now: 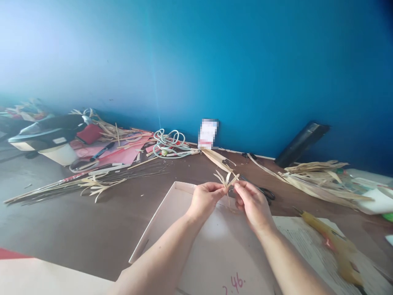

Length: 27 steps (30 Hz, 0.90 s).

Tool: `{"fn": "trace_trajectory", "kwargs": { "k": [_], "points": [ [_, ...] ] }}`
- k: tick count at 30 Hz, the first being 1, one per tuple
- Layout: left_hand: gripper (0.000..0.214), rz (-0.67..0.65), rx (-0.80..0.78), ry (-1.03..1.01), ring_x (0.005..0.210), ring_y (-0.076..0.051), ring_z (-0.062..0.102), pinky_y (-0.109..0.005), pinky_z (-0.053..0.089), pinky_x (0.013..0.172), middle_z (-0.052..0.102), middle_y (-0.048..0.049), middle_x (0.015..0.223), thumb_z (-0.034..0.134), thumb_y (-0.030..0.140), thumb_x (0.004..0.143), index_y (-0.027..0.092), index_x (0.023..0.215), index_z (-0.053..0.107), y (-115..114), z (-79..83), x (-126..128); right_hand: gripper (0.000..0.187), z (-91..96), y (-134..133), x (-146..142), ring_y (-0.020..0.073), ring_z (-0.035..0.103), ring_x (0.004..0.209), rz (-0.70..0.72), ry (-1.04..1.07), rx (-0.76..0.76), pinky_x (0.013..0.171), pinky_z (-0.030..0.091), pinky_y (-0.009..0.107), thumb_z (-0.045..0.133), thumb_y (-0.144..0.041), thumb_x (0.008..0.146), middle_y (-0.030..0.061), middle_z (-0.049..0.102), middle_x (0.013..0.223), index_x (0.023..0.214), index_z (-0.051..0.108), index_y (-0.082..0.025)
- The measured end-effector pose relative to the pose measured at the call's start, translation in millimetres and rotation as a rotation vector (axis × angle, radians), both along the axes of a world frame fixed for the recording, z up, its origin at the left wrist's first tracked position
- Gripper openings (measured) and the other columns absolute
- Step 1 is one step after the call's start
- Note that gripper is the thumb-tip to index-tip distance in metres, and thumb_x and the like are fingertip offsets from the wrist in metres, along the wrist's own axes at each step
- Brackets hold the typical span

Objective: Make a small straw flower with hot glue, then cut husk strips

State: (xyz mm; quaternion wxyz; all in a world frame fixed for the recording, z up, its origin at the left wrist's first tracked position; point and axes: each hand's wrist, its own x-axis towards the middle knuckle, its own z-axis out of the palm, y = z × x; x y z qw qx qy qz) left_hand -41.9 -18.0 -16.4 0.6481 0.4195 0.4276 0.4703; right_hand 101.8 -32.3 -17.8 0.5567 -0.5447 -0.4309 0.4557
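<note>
My left hand (pixel 205 200) and my right hand (pixel 252 203) meet above the far edge of a shallow white box lid (pixel 172 221). Both pinch a small bundle of dried straw strips (pixel 227 179) whose loose ends fan upward between the fingertips. Fingers of both hands are closed on the strips. Black scissors (pixel 266 192) lie on the brown table (pixel 92 229) just behind my right hand.
A pile of dried leaves (pixel 319 178) lies at the right, a yellow glue gun (pixel 334 246) on printed paper near right. Thin sticks and straw pieces (pixel 89 182) lie at left, a coiled white cable (pixel 170 145), pink sheets and a black tube (pixel 301 143) by the blue wall.
</note>
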Motion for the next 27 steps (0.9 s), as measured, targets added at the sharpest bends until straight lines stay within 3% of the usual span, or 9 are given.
{"fn": "trace_trajectory", "kwargs": {
  "k": [11,27],
  "points": [
    [0.030,-0.037,0.011,0.081,0.057,-0.008,0.043,-0.023,0.032,0.059,0.059,0.0013,0.061,0.075,0.042,0.061,0.014,0.072,0.070,-3.6,0.5,0.7,0.025,4.0,-6.8,1.5,0.0092,0.034,0.045,0.055,-0.057,0.010,0.041,0.027,0.021,0.068,-0.044,0.075,-0.0066,0.042,0.049,0.072,0.060,-0.020],
    [0.025,-0.031,0.075,0.175,0.066,-0.012,0.053,-0.024,0.039,0.063,0.066,-0.0027,0.071,0.072,0.037,0.065,0.015,0.075,0.071,-5.9,1.1,1.7,0.022,4.7,-10.4,-1.8,0.0087,0.031,0.044,0.037,-0.025,0.015,0.042,0.023,0.023,0.067,-0.040,0.076,-0.0075,0.039,0.049,0.069,0.058,-0.021]
  ]
}}
